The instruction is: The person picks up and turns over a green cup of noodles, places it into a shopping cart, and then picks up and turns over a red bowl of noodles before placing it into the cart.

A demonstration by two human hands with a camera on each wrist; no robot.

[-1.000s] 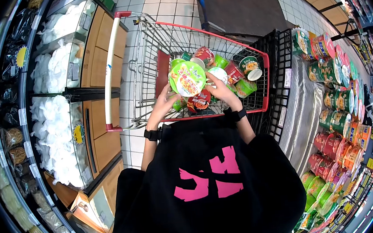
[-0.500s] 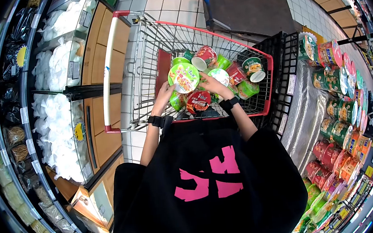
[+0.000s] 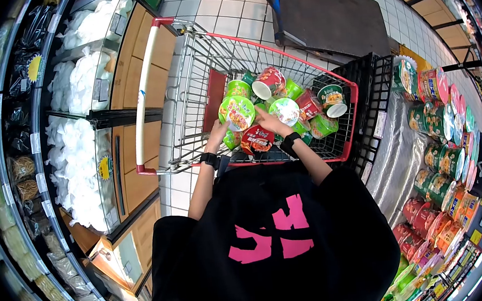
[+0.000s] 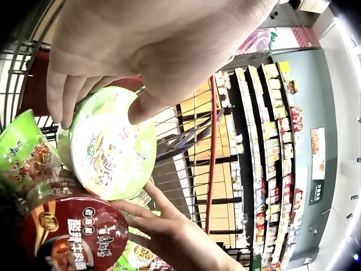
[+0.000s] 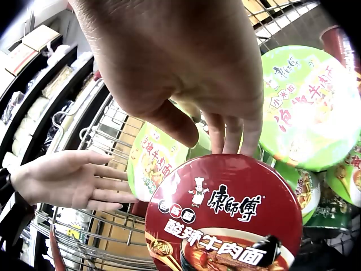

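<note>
We're touching the green tub (image 3: 237,114) with open left grip (image 3: 216,135) | holding right grip (image 3: 273,123) open beside it | red tub (image 3: 257,139) sitting near, in cart (image 3: 147,101)

Head view high, looking down over cart, wrist views close in, all three sharing green-lidded cup (image 3: 237,114)
</note>
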